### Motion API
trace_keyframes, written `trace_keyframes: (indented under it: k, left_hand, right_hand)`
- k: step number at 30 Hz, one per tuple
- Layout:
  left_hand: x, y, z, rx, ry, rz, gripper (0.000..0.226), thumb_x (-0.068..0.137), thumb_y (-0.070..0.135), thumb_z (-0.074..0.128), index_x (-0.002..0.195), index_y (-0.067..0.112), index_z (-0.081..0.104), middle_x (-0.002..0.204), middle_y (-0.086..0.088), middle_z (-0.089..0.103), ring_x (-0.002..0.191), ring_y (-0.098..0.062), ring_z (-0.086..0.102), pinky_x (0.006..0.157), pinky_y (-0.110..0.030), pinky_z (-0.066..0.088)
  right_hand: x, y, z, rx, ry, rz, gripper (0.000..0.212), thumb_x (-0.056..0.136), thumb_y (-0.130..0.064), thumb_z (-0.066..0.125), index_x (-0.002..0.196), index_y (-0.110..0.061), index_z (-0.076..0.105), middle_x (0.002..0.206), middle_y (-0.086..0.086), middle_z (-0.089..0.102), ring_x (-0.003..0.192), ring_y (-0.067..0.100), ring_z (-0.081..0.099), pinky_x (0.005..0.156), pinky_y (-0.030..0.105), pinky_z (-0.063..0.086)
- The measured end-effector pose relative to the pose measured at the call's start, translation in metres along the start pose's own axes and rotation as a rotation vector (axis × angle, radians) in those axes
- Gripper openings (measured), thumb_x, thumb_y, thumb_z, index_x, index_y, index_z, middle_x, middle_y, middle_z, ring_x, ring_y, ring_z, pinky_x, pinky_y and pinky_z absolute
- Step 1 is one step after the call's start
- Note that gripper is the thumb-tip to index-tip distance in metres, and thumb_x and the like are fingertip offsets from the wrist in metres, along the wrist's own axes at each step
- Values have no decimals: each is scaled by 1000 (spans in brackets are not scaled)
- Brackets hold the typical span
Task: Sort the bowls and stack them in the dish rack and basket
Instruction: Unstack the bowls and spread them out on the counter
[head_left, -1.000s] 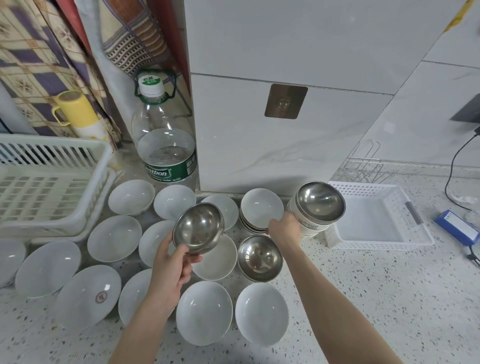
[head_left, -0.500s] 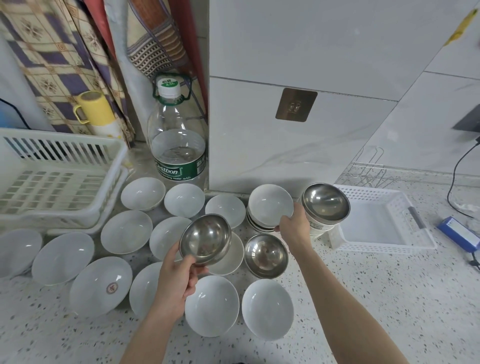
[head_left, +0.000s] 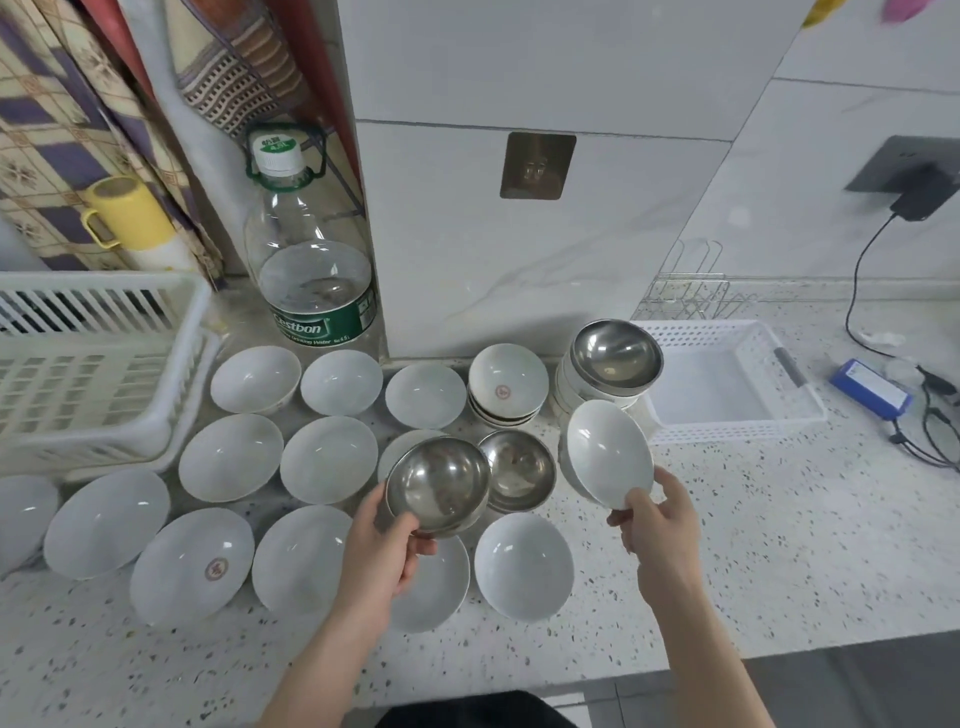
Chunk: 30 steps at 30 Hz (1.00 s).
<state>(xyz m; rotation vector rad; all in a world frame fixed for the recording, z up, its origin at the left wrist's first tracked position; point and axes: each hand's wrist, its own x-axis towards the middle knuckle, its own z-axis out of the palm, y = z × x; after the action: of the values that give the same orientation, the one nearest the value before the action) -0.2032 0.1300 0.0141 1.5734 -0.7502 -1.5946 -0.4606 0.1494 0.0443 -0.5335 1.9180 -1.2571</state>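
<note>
I look down on a speckled counter (head_left: 753, 545) crowded with bowls; at far left sits a white slatted rack (head_left: 98, 374), with a yellow mug (head_left: 127, 213) behind it against patterned cloth; next comes a large water bottle (head_left: 314, 270) standing upright by the tiled wall; in front of these, white bowls (head_left: 231, 457) lie open side up in rough rows across the counter, one near the front carrying a small red mark (head_left: 193, 566); near the middle, my left hand (head_left: 382, 558) is clamped on the rim of a steel bowl (head_left: 437, 486), lifted and tilted toward me; just behind it a second steel bowl (head_left: 517, 470) rests on the counter; farther back a short stack of white bowls (head_left: 508, 387) stands beside a taller stack topped by a third steel bowl (head_left: 616, 356); my right hand (head_left: 660, 527) pinches the lower edge of a white bowl (head_left: 608, 453), held tipped up in the air; right of that lies a shallow white basket (head_left: 727, 384), touching the taller stack; a wire rack (head_left: 693, 293) stands behind it; at far right, a blue box (head_left: 870, 387) and black cables (head_left: 930, 415).
</note>
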Motion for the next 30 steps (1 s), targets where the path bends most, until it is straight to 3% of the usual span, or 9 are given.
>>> trace_keyframes:
  k: [5, 10, 13, 16, 21, 26, 30]
  left_hand:
    - [-7, -6, 27, 99, -73, 8, 56, 91, 9, 54, 137, 40, 44, 63, -11, 70, 47, -9, 54, 35, -17, 31]
    - [-12, -12, 70, 220, -225, 24, 61, 95, 8, 51, 144, 42, 36, 72, -12, 73, 42, -6, 52, 38, -18, 33]
    - [-10, -17, 104, 323, -283, 50, 64, 95, 13, 52, 147, 44, 31, 67, -5, 73, 43, -4, 54, 40, -16, 37]
    - [-5, -23, 139, 404, -252, 96, 63, 95, 16, 51, 149, 41, 29, 64, 2, 72, 47, -3, 61, 42, -16, 40]
    - [5, -32, 182, 488, -161, 100, 64, 98, 21, 51, 154, 32, 21, 83, 4, 72, 66, -1, 71, 52, -13, 49]
    - [8, -37, 210, 531, -69, 101, 75, 96, 16, 55, 154, 40, 13, 81, 0, 72, 62, -1, 69, 45, -9, 41]
    - [14, -37, 223, 548, 6, 79, 80, 97, 14, 55, 154, 42, 7, 80, 0, 73, 62, -3, 70, 45, -10, 41]
  right_hand:
    - [-2, 24, -36, 27, 110, 71, 47, 89, -1, 43, 132, -18, 48, 65, 16, 58, 50, 16, 39, 52, 29, 35]
    - [13, 35, -63, 59, 151, 99, 48, 88, 2, 43, 130, -21, 51, 61, 15, 57, 46, 15, 35, 48, 28, 33]
    - [28, 38, -75, 66, 139, 121, 48, 89, 1, 44, 131, -22, 51, 61, 14, 58, 47, 15, 36, 48, 29, 34]
    - [47, 35, -92, 40, 91, 125, 51, 89, 0, 45, 136, -20, 49, 65, 17, 57, 42, 11, 40, 47, 28, 35]
    - [89, 24, -133, -62, -26, 83, 53, 91, 0, 46, 141, -19, 45, 64, 18, 57, 43, 12, 44, 49, 28, 38]
    - [123, 14, -162, -129, -179, 27, 49, 91, 4, 43, 136, -15, 50, 54, 10, 55, 49, 17, 47, 47, 25, 35]
    - [133, 14, -171, -174, -280, 8, 48, 91, 5, 44, 133, -17, 52, 54, 12, 57, 38, 5, 41, 43, 19, 35]
